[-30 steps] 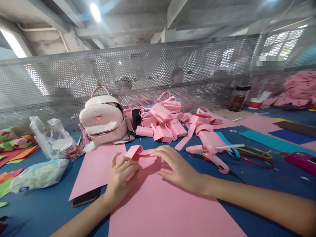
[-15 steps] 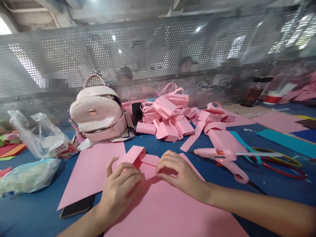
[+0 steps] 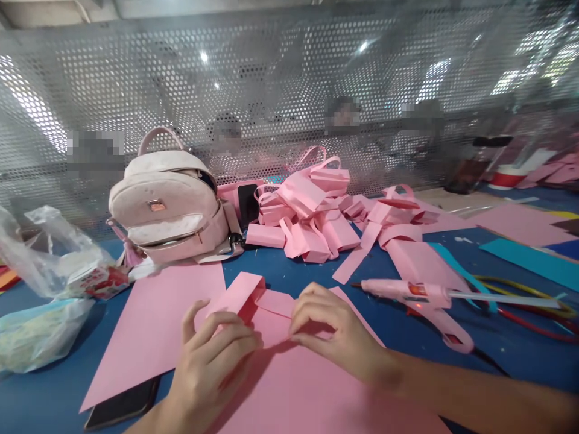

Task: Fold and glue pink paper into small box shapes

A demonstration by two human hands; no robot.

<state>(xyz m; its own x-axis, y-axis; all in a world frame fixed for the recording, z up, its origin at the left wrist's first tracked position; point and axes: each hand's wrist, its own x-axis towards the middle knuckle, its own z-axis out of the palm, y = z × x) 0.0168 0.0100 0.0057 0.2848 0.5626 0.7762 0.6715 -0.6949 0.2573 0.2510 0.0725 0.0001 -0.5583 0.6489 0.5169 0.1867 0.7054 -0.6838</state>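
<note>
Up close in the head view, both hands press a folded pink paper piece (image 3: 246,301) just ahead of the big pink sheet (image 3: 289,386): left hand (image 3: 212,361) with fingers curled flat on it, right hand (image 3: 335,331) pinching its flap. Right of the sheet lies a pink glue gun (image 3: 420,298).

There is one view only, from a camera on the person's head. It looks forward and a little down over the blue table (image 3: 280,271), very near to both hands at the lower edge. It faces a perforated metal screen (image 3: 271,108) at the far side of the table.
</note>
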